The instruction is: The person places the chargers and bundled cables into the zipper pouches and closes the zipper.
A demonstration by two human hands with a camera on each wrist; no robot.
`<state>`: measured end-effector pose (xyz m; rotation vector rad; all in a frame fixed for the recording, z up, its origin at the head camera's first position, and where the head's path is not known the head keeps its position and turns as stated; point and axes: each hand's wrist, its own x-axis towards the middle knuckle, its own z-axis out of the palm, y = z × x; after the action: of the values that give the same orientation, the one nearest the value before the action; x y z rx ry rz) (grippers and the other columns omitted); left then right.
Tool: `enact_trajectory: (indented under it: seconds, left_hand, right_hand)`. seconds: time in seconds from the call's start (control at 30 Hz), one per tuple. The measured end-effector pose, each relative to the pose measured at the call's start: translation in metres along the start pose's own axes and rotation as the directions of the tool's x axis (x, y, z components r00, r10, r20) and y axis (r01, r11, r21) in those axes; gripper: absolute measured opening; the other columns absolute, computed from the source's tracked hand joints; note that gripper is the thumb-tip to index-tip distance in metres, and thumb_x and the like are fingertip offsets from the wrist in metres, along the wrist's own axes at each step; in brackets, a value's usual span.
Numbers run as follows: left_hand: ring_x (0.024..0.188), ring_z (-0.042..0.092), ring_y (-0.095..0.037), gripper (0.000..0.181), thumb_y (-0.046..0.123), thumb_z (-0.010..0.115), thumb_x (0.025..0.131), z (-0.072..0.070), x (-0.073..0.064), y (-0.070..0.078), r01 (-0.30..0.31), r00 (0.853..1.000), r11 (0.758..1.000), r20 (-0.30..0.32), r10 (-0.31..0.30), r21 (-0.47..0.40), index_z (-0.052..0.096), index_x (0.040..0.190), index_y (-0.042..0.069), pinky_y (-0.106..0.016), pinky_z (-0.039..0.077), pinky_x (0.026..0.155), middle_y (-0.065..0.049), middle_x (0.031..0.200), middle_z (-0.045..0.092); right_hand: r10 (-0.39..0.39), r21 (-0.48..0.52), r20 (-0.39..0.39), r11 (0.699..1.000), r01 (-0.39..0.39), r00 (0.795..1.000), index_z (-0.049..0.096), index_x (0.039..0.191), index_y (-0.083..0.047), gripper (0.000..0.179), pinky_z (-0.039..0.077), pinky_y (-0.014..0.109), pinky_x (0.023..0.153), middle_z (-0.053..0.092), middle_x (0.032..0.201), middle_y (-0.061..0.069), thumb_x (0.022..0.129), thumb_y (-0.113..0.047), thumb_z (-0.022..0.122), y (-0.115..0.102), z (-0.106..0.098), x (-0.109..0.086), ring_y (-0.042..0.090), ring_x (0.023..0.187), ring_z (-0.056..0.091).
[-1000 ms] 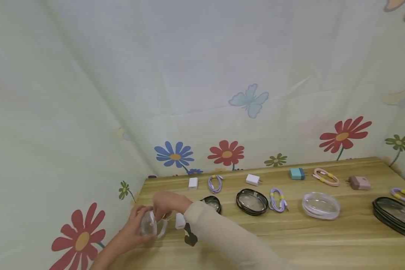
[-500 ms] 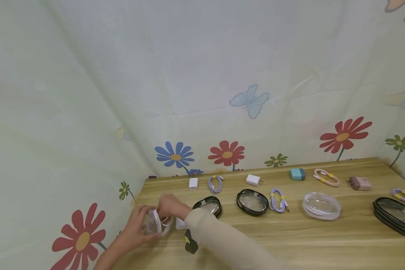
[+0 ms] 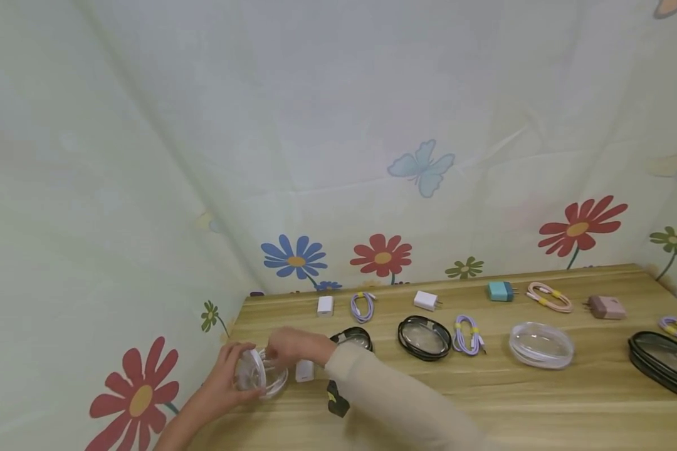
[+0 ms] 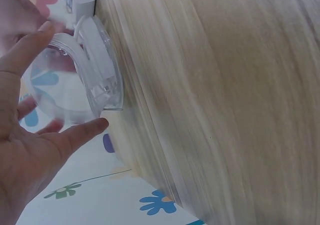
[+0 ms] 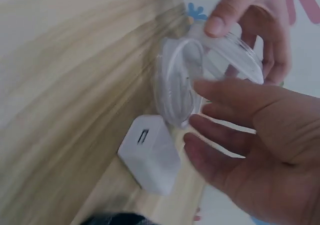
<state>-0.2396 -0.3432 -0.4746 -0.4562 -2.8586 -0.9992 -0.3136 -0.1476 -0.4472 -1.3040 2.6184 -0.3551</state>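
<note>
My left hand (image 3: 222, 379) grips one half of a clear round plastic case (image 3: 252, 371) by its rim, tilted up on edge, thumb on one side and fingers on the other. The other half lies behind it on the table, with a coiled white cable (image 5: 175, 80) in it. My right hand (image 3: 296, 346) is at this coil; in the right wrist view its fingers (image 5: 230, 132) are loosely bent and spread, tips right at the cable's edge, partly blurred. A white charger plug (image 5: 150, 155) stands on the table beside the coil.
Black-rimmed clear cases (image 3: 424, 338) and a clear one (image 3: 541, 346) lie in a row to the right. Behind them are white plugs (image 3: 425, 300), a teal plug (image 3: 500, 290), a pink plug (image 3: 606, 307) and coiled lilac cables (image 3: 468, 336). A flowered curtain (image 3: 327, 156) backs the table.
My right hand has shifted slightly right; the cable loop seen raised at its fingers now lies lower in the case half. More of the white plug shows. My left hand keeps its grip.
</note>
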Motion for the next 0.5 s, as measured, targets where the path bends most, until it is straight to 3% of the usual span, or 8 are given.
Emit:
enact_trajectory:
  seconds: [0.1, 0.27, 0.4, 0.5]
  left_hand:
    - [0.127, 0.046, -0.049, 0.089, 0.022, 0.097, 0.066, 0.0003, 0.0017, 0.0001, 0.000, 1.000, 1.000, 0.000, 0.000, -0.002, 0.048, 0.139, 0.008, -0.055, 0.056, 0.087, -0.022, 0.138, 0.037]
    - [0.128, 0.045, -0.048, 0.089, 0.024, 0.097, 0.067, 0.0002, 0.0027, -0.0007, 0.012, 1.000, 1.000, 0.018, -0.011, -0.009, 0.048, 0.139, 0.010, -0.056, 0.055, 0.089, -0.021, 0.140, 0.036]
    - [0.129, 0.043, -0.047, 0.088, 0.024, 0.097, 0.067, 0.0010, 0.0025, -0.0039, -0.009, 0.999, 1.000, 0.038, 0.009, -0.020, 0.048, 0.139, 0.009, -0.054, 0.055, 0.090, -0.020, 0.140, 0.036]
    - [0.132, 0.041, -0.046, 0.087, 0.022, 0.097, 0.067, 0.0005, 0.0013, -0.0061, -0.018, 0.998, 0.999, 0.054, 0.020, -0.034, 0.048, 0.139, 0.009, -0.052, 0.055, 0.091, -0.019, 0.141, 0.036]
  right_hand:
    - [-0.007, -0.098, 0.046, 0.995, 0.012, 0.999, 0.072, 0.094, -0.013, 0.022, 0.041, 0.017, 0.060, 0.059, 0.077, -0.009, 0.079, -0.018, 0.088, -0.0032, 0.0037, -0.0073, 0.003, 0.067, 0.048]
    - [-0.037, -0.199, -0.023, 0.979, 0.032, 0.999, 0.073, 0.098, -0.017, 0.036, 0.046, 0.014, 0.069, 0.068, 0.085, -0.011, 0.069, -0.017, 0.095, -0.0076, 0.0103, -0.0083, 0.003, 0.075, 0.058]
    - [-0.077, -0.212, -0.046, 0.975, 0.065, 0.996, 0.076, 0.097, -0.017, 0.030, 0.047, 0.014, 0.070, 0.070, 0.086, -0.010, 0.073, -0.016, 0.092, -0.0081, 0.0088, -0.0051, 0.003, 0.076, 0.060]
    - [-0.115, -0.166, -0.066, 0.981, 0.103, 0.991, 0.077, 0.101, -0.017, 0.025, 0.047, 0.013, 0.075, 0.073, 0.092, -0.008, 0.079, -0.019, 0.088, -0.0070, 0.0085, -0.0018, 0.003, 0.081, 0.062]
